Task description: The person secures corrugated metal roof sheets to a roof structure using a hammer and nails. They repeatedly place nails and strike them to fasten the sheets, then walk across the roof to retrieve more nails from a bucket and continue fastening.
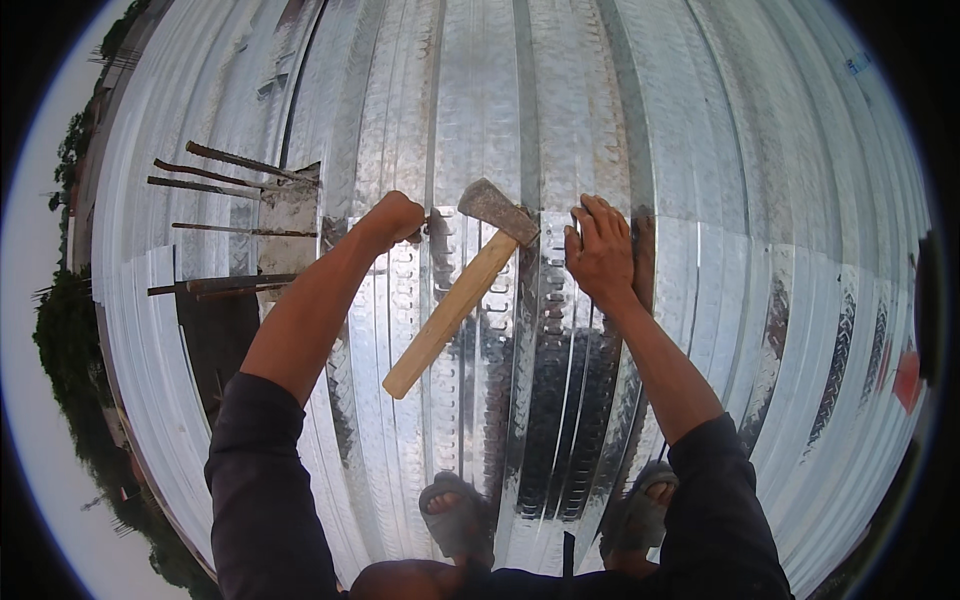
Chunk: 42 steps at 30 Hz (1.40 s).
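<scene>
A hammer with a wooden handle [450, 310] and a worn metal head [492, 208] lies diagonally on the ribbed galvanized metal sheets [480, 90] between my hands. Just left of the hammer head, my left hand [398, 220] is closed at a seam between sheets; whatever it grips is hidden or too small to name. To the right of the hammer, my right hand [603, 250] rests on the sheet with its fingers apart and bent slightly, holding nothing.
Rusty rebar [210, 181] juts from a concrete stub [285, 215] at left, beside a dark gap [220, 340]. My sandalled feet [450, 505] stand on the sheets below. Trees [65, 360] show beyond the left edge, and a red object [905, 380] at far right.
</scene>
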Tool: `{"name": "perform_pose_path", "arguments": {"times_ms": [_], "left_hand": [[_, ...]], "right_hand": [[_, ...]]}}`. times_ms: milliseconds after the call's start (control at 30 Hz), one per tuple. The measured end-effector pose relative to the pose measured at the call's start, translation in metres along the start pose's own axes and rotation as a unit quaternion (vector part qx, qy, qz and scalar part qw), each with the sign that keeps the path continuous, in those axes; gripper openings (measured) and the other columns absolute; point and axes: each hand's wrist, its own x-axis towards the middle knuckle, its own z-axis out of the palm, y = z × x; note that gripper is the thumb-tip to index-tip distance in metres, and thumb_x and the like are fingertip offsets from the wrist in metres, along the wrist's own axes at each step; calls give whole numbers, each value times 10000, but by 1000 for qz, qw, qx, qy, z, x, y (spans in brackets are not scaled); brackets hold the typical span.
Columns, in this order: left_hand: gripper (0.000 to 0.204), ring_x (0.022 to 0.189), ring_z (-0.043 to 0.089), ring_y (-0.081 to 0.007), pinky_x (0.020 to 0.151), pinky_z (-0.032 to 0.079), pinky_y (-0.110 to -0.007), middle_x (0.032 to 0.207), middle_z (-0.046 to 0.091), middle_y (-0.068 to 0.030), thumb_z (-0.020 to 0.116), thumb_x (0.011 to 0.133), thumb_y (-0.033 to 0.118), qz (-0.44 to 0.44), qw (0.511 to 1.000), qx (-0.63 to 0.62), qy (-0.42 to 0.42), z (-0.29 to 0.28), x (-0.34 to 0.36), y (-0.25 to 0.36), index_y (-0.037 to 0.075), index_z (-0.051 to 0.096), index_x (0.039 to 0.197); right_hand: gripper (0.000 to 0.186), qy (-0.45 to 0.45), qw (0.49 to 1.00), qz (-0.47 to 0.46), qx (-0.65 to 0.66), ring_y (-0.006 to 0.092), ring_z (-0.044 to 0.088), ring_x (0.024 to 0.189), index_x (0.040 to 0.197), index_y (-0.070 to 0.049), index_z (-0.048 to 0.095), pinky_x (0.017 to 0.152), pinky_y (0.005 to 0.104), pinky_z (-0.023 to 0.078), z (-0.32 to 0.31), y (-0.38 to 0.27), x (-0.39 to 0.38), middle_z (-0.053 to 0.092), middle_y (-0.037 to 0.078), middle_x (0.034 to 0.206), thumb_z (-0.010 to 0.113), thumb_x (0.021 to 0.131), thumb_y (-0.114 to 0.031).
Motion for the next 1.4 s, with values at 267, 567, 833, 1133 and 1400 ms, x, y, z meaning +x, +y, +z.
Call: {"name": "perform_pose_path", "arguments": {"times_ms": [267, 567, 833, 1133, 1400], "left_hand": [[186, 519, 498, -192, 466, 365, -389, 682, 638, -131, 680, 848, 99, 103, 990, 67, -71, -16, -11, 3, -47, 668, 732], [189, 761, 707, -418, 658, 537, -489, 832, 704, -316, 581, 820, 49, 196, 947, 244, 79, 2, -25, 17, -121, 661, 793], [119, 739, 682, -428, 647, 518, -514, 796, 683, -296, 609, 790, 28, 268, 881, 377, 101, -10, -30, -3, -74, 666, 812], [267, 787, 725, -300, 746, 539, -435, 795, 747, -186, 597, 936, 147, 244, 936, 206, 149, -93, -88, 51, -61, 742, 1023], [279, 497, 363, -67, 440, 312, -280, 803, 759, -136, 651, 928, 169, 237, 938, -175, 181, -90, -29, 83, -82, 742, 1009]], "right_hand": [[313, -6, 1000, 8, -7, 312, 529, 1341, 1201, -39, 646, 1141, 486, 394, -4, 3, -1, 590, 136, 1378, 686, 926, -183], [314, 1, 1000, 0, -12, 331, 545, 1316, 1194, -30, 641, 1121, 486, 408, -5, 4, 1, 596, 147, 1358, 685, 917, -172], [330, -7, 1000, -4, 11, 327, 532, 1329, 1214, -34, 629, 1131, 493, 394, 1, -4, 1, 592, 146, 1359, 677, 925, -187], [336, -21, 1000, 18, -9, 330, 514, 1347, 1235, -38, 621, 1153, 504, 373, -10, 9, -1, 575, 152, 1377, 659, 939, -192], [345, 0, 1000, 0, -2, 339, 536, 1319, 1215, -30, 631, 1132, 501, 396, -3, -1, 1, 590, 157, 1350, 690, 910, -178]]}}
